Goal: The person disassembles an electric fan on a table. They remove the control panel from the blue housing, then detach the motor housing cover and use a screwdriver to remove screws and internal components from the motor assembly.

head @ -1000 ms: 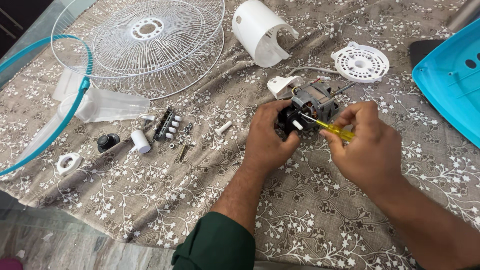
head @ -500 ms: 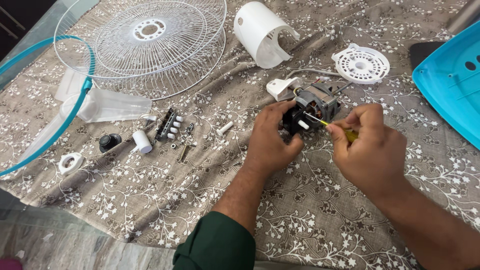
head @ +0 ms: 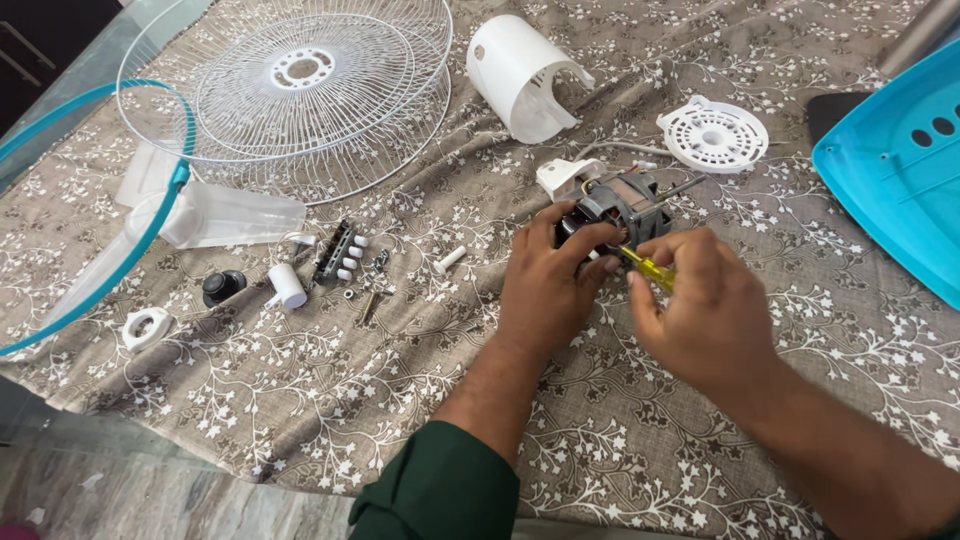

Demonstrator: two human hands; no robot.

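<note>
A fan motor (head: 620, 202) with grey metal body and copper windings lies on the patterned cloth. My left hand (head: 548, 285) grips its black front end, fingers curled over it. My right hand (head: 700, 310) holds a small yellow-handled screwdriver (head: 648, 268), its tip pressed against the motor just below my left fingers. The motor's shaft sticks out toward the upper right. A white plastic piece (head: 562, 177) with wires sits directly behind the motor.
White wire fan grilles (head: 300, 90) lie top left, a white motor cover (head: 515, 75) and white round vented disc (head: 713, 135) at the back, a blue plastic base (head: 900, 170) on the right. Translucent blades (head: 215, 213), a switch block, knob and screws (head: 345, 262) lie left.
Both hands shifted slightly left and closer together. My left fingers now wrap further over the motor's front, hiding its white stub, and the screwdriver has moved in against the motor.
</note>
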